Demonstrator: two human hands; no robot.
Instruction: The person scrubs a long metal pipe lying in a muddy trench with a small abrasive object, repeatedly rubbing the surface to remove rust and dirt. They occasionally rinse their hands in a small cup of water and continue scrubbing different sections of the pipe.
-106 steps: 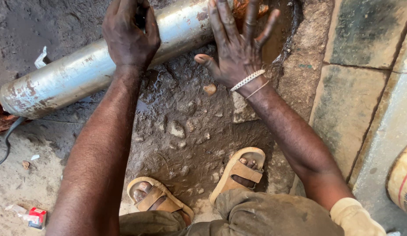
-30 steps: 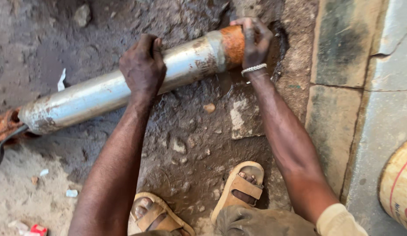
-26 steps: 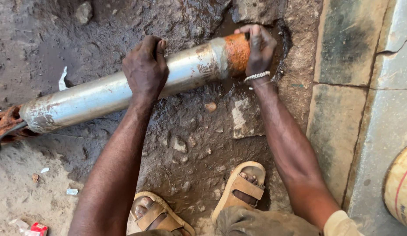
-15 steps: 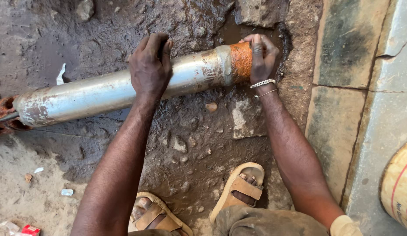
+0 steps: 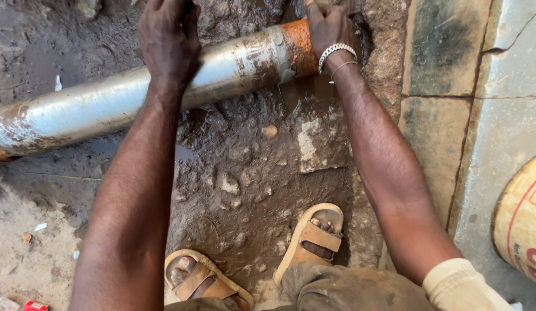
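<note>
A long silver metal cylinder (image 5: 101,103) lies across wet muddy ground, its rusty orange end (image 5: 298,47) at the upper right beside a dark hole (image 5: 366,34). My left hand (image 5: 167,37) is clamped over the top of the cylinder near its middle. My right hand (image 5: 328,26), with a beaded bracelet on the wrist, grips the orange end at the hole's edge. My two sandalled feet (image 5: 311,239) stand on the mud below.
A small puddle (image 5: 302,92) sits under the orange end. Stone paving slabs (image 5: 446,63) run along the right, with a yellowish sack or drum (image 5: 521,219) at the right edge. Small stones and litter are scattered over the mud at lower left.
Both hands came down from above the cylinder and took hold of it. The cylinder has slid left and toward me, with the orange end drawn partly out of the hole.
</note>
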